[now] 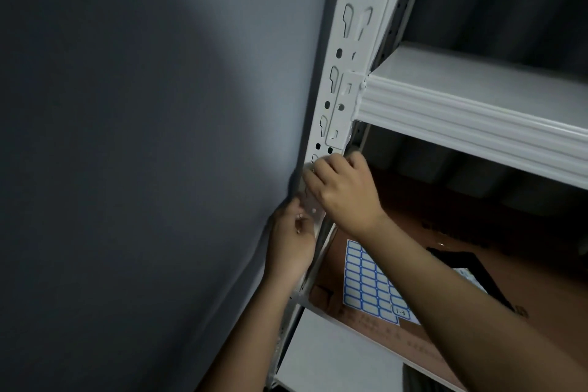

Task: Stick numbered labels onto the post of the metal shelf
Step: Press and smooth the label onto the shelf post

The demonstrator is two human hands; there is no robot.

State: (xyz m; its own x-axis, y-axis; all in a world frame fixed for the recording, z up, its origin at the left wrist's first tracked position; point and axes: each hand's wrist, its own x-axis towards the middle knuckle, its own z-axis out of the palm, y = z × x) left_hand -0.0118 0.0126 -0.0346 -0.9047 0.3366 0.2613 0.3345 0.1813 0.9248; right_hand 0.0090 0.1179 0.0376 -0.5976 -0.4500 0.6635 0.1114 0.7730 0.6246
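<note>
The white metal shelf post point(350, 41) runs from the top centre down to the lower left, punched with slots and holes. My right hand point(345, 191) wraps the post just below the upper shelf beam, with its fingers curled over the left edge and its thumb on the right side. Just below it, my left hand point(291, 242) grips the post's left edge with bent fingers. Any label under the fingers is hidden. A sheet of blue-bordered labels point(366, 280) lies on a brown cardboard box point(410, 216) on the lower shelf. One label on the sheet reads 1-3 point(401, 312).
A dark grey wall point(143, 137) fills the left side, close against the post. The white upper shelf point(477, 111) juts out at the right. A black-framed flat object point(467, 267) lies on the box beside my right forearm. The white lower shelf point(334, 356) shows near the bottom.
</note>
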